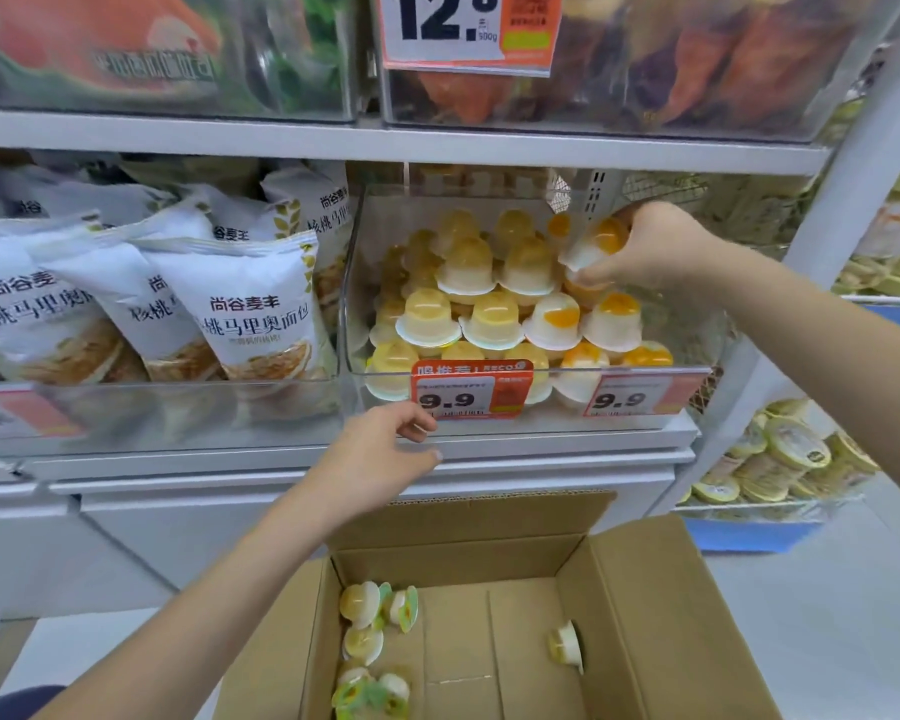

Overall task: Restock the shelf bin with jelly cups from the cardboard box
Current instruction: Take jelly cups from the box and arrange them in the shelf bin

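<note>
Jelly cups (pixel 494 309) fill the clear shelf bin (pixel 352 304) in the middle of the frame, stacked in rows with their domes facing out, yellow ones toward the left and orange-centred ones toward the right. My right hand (pixel 655 246) reaches in from the right edge to the bin's upper right corner, fingers curled round an orange-centred cup (pixel 596 246) that it holds tilted just above the top row. My left hand (pixel 385 449) sits lower, left of centre, at the shelf edge (pixel 541 444) just below the bin; its fingers are loosely bent and hold nothing, close to a red price tag (pixel 471 389) reading 9.9. A second 9.9 tag (pixel 640 397) hangs on the bin front further right.

At the bottom of the frame I see the open cardboard box (pixel 645 589), flaps up. A few loose cups (pixel 372 631) lie along its left wall, and a single cup (pixel 567 644) rests on its side toward the right. White bread bags (pixel 250 309) fill the neighbouring bin at middle left.
</note>
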`<act>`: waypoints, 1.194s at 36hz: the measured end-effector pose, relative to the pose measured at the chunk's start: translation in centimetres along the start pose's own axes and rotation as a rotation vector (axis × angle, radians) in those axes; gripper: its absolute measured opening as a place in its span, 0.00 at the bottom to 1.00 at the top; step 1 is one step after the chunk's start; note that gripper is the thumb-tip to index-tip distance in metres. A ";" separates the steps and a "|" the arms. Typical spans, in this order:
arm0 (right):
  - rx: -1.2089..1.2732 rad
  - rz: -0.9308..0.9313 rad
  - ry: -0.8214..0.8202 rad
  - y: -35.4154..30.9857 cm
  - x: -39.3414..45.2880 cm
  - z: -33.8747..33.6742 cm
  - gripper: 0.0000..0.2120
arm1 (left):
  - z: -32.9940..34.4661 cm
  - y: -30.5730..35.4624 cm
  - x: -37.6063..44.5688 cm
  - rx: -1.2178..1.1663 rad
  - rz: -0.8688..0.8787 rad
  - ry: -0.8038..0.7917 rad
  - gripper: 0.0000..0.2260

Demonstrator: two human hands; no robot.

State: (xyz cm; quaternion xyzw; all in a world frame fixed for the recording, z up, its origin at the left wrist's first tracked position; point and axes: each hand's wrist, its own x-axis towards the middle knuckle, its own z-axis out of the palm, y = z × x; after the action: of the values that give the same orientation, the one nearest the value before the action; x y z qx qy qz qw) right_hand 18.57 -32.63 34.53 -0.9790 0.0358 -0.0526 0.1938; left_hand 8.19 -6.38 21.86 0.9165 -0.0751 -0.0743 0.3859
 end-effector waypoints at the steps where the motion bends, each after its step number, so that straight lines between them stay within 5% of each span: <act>1: -0.015 -0.008 -0.018 0.1 0.3 0.2 0.29 | 0.0 0.0 0.0 0.018 0.006 -0.003 0.12; 11: 0.031 -0.057 -0.082 1.2 1.1 1.4 0.40 | 0.3 -0.5 -0.1 0.052 0.005 -0.006 0.14; 22: 0.199 -0.084 0.002 2.5 0.2 2.3 0.37 | 0.2 -1.3 -0.8 0.073 -0.013 -0.024 0.16; 27: 0.293 -0.172 0.319 3.1 -6.3 2.2 0.25 | 0.4 -2.4 -1.5 0.098 -0.013 -0.027 0.11; 31: 0.373 -0.289 0.357 4.9 -13.1 5.1 0.14 | 2.1 -3.8 -2.1 0.188 -0.008 -0.092 0.09; 34: 0.349 -0.301 0.196 6.6 -17.4 9.7 0.13 | 4.6 -5.7 -2.8 0.290 -0.009 -0.223 0.11; 39: 0.191 -0.239 -0.366 9.9 -21.1 18.0 0.13 | 8.9 -9.1 -3.9 0.569 -0.010 -0.502 0.11; 43: 0.141 -0.122 -0.654 12.1 -22.1 24.3 0.15 | 12.1 -12.4 -4.3 0.408 -0.179 -0.497 0.07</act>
State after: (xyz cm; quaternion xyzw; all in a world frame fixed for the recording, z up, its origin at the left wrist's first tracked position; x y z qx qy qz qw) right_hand -1.16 -32.63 5.64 -0.9285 -0.0906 0.2504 0.2588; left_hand 2.61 -5.33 4.93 0.9317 -0.0992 -0.3125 0.1561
